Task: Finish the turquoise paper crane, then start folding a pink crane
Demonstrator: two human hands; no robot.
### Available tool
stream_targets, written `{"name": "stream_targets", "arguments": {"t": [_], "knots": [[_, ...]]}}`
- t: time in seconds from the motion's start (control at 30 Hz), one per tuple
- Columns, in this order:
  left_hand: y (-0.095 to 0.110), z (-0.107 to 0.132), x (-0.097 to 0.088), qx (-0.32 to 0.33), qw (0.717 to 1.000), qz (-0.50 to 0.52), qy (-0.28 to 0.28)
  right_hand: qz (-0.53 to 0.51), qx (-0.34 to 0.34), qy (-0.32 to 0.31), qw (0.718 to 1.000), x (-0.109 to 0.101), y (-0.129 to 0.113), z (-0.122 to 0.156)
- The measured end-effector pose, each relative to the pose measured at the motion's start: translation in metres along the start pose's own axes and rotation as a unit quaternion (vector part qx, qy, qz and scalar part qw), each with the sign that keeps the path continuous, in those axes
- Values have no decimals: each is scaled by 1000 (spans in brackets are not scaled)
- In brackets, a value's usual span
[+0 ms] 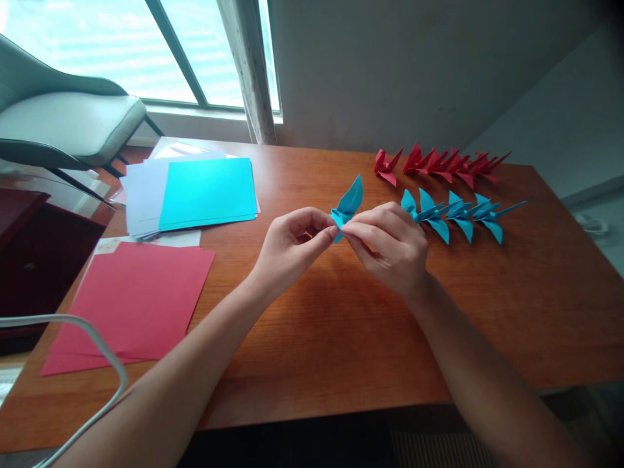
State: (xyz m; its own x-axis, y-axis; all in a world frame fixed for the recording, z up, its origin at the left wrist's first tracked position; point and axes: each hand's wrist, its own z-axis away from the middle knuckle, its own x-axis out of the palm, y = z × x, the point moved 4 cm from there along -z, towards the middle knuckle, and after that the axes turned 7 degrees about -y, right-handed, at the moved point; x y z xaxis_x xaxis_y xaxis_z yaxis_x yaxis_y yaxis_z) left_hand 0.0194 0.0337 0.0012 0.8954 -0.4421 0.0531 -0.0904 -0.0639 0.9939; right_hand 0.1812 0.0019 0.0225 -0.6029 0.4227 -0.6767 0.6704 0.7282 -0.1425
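Note:
Between my two hands, above the middle of the table, is a blue origami crane (350,198) with one wing pointing up. My left hand (297,240) pinches its left side between thumb and forefinger. From the right, my right hand (390,244) grips the crane with its fingertips pressed together, hiding part of the body. Just beyond my right hand stands a row of finished blue cranes (461,211). Behind them runs a row of red cranes (448,164), one set slightly apart at the left.
Blue paper sheets (209,195) lie on pale sheets (143,198) at the table's back left. Nearer are red sheets (131,305). A white cable (114,364) curves past my left forearm. Beyond the wooden table (322,357) stand a chair (73,123) and a window (121,52).

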Motion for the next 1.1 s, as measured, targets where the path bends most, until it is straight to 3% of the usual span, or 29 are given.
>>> {"name": "stream_targets", "arguments": {"t": [0.3,1.1], "knots": [[0,1,-1,-7,1000,28,2,14,-26,-4,1000,-2,-1,3],[1,0,1,-13,999,47,10,-63,56,11,996,1,-2,-3]]}}
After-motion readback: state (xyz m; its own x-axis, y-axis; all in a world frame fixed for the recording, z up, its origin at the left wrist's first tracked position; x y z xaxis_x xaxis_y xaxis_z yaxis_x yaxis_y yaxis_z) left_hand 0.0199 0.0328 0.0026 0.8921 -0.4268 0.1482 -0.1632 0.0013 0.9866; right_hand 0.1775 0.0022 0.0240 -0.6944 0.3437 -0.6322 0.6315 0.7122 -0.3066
